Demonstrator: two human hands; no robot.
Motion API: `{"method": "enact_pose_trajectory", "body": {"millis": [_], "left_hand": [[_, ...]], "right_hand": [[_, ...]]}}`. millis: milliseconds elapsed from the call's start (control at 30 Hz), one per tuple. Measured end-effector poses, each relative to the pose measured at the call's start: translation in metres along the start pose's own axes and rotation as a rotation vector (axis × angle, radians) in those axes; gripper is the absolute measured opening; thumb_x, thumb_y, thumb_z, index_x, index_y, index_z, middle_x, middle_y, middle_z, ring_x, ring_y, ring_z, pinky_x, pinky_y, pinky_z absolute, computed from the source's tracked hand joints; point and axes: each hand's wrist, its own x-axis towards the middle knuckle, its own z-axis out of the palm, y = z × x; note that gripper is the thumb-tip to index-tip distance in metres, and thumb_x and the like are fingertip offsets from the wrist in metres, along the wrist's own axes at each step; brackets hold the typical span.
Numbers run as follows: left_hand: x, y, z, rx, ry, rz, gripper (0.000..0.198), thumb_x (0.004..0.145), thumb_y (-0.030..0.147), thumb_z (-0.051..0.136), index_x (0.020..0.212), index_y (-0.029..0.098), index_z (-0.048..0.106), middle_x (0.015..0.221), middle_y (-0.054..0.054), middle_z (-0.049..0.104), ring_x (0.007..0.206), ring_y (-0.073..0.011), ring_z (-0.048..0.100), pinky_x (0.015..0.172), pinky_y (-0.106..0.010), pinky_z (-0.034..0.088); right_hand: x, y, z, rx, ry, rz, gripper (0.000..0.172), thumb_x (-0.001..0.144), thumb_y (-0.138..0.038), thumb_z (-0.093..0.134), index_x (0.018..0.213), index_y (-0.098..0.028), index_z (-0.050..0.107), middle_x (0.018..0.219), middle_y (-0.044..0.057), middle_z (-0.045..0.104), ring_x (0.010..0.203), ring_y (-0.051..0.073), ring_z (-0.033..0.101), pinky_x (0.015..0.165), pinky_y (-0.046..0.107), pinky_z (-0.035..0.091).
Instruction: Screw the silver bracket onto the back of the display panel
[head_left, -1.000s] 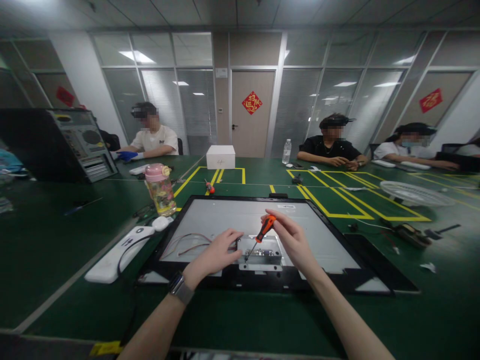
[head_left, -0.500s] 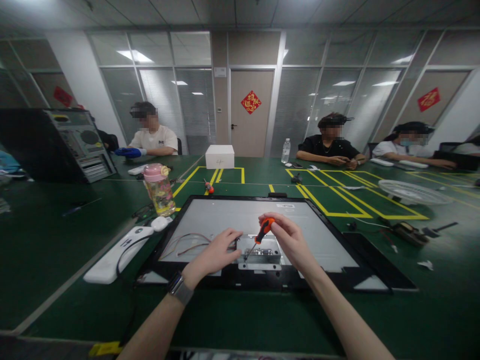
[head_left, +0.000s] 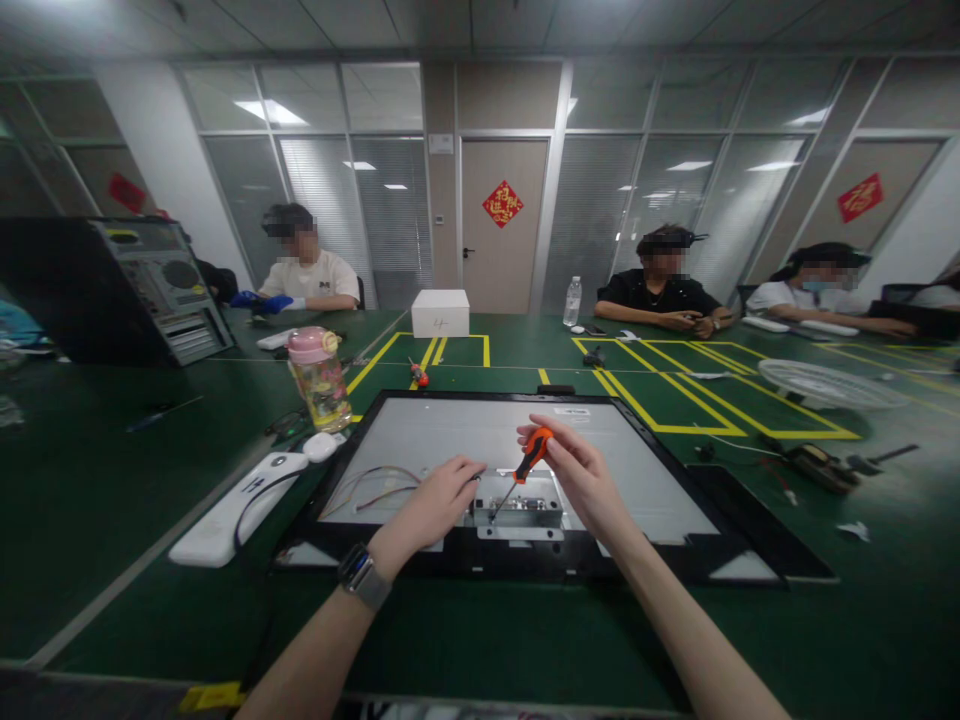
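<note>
My right hand (head_left: 589, 480) is closed around the orange-and-black handle of a screwdriver (head_left: 534, 452). The shaft slants down to the left, its tip at the front left corner of a metal bracket (head_left: 525, 516) with a circuit board inside. At that bracket's left end, my left hand (head_left: 439, 500) grips the side with thumb and fingers; some fingertips are hard to make out. Beneath both hands lies a flat display panel (head_left: 450, 428) with a black frame, its pale back facing up. Thin wires (head_left: 375, 490) run over it left of the bracket.
Left of the panel are a white power strip (head_left: 232, 515) with a black cable and a pink-lidded bottle (head_left: 319, 380). A computer case (head_left: 112, 290) stands further left. A white box (head_left: 440, 314) is behind; a dark flat piece (head_left: 757, 520) lies right. Several people sit across the table.
My right hand and the screwdriver handle have shifted very slightly right, with the tip still at the bracket's corner. My left hand stays at the bracket.
</note>
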Motion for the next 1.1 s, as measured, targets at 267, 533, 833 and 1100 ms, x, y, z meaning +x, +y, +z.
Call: {"method": "enact_pose_trajectory", "body": {"millis": [267, 533, 833, 1100], "left_hand": [[0.000, -0.002, 0.006, 0.158, 0.008, 0.007, 0.045, 0.090, 0.012, 0.032, 0.129, 0.020, 0.053, 0.119, -0.009, 0.057, 0.107, -0.0197, 0.055, 0.097, -0.031, 0.041], [0.008, -0.005, 0.008, -0.170, 0.120, -0.057, 0.042, 0.081, 0.010, 0.039, 0.113, 0.018, 0.064, 0.114, -0.008, 0.062, 0.108, -0.0200, 0.057, 0.101, -0.036, 0.041], [0.011, -0.012, -0.019, -1.139, 0.345, -0.347, 0.039, 0.079, 0.017, 0.042, 0.114, 0.013, 0.059, 0.104, -0.012, 0.067, 0.099, -0.0206, 0.065, 0.094, -0.039, 0.049], [0.005, -0.016, 0.007, 0.201, 0.192, -0.102, 0.039, 0.079, 0.011, 0.045, 0.113, 0.020, 0.062, 0.114, -0.009, 0.058, 0.107, -0.0235, 0.053, 0.099, -0.041, 0.040]], "right_hand": [[0.000, 0.005, -0.004, -0.126, 0.074, -0.011, 0.033, 0.086, -0.041, 0.064, 0.116, -0.028, 0.067, 0.106, 0.006, 0.069, 0.101, 0.024, 0.062, 0.096, 0.042, 0.045], [-0.001, 0.004, -0.003, -0.133, 0.066, -0.017, 0.032, 0.086, -0.040, 0.063, 0.116, -0.029, 0.067, 0.103, 0.005, 0.067, 0.099, 0.024, 0.061, 0.095, 0.043, 0.045], [0.000, 0.004, -0.001, -0.113, 0.059, -0.019, 0.030, 0.085, -0.040, 0.064, 0.113, -0.029, 0.068, 0.101, 0.004, 0.067, 0.096, 0.022, 0.061, 0.095, 0.041, 0.046], [0.001, -0.005, 0.005, -0.123, 0.099, -0.040, 0.034, 0.081, -0.039, 0.068, 0.113, -0.028, 0.068, 0.095, 0.004, 0.069, 0.092, 0.022, 0.064, 0.090, 0.042, 0.051]]}}
